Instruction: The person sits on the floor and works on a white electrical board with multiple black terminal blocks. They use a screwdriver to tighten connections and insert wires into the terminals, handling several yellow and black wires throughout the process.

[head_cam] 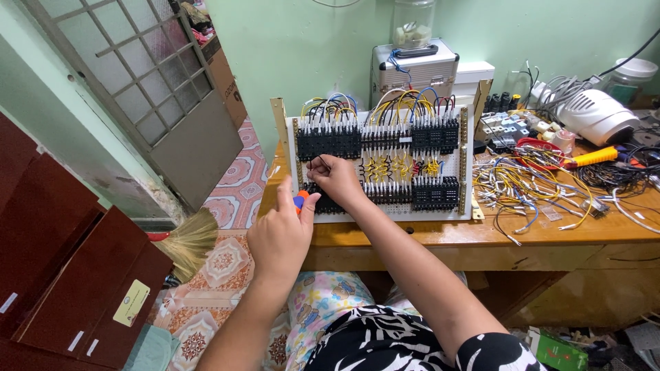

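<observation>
Two hands, one panel, one screwdriver, one broom.

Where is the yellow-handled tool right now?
In the head view, the yellow-handled tool lies on the wooden table's right side, among loose wires, just below the white appliance.

One camera supplies the only view. It sits on the person's head and faces forward and down onto the white wiring panel, which stands propped near frame centre. The camera is close: both forearms enter from the bottom edge and reach up to the panel's lower left corner. Left of the panel the view takes in the tiled floor and a grilled door. Right of the panel lies the wooden table. Behind the panel rises a green wall.
</observation>
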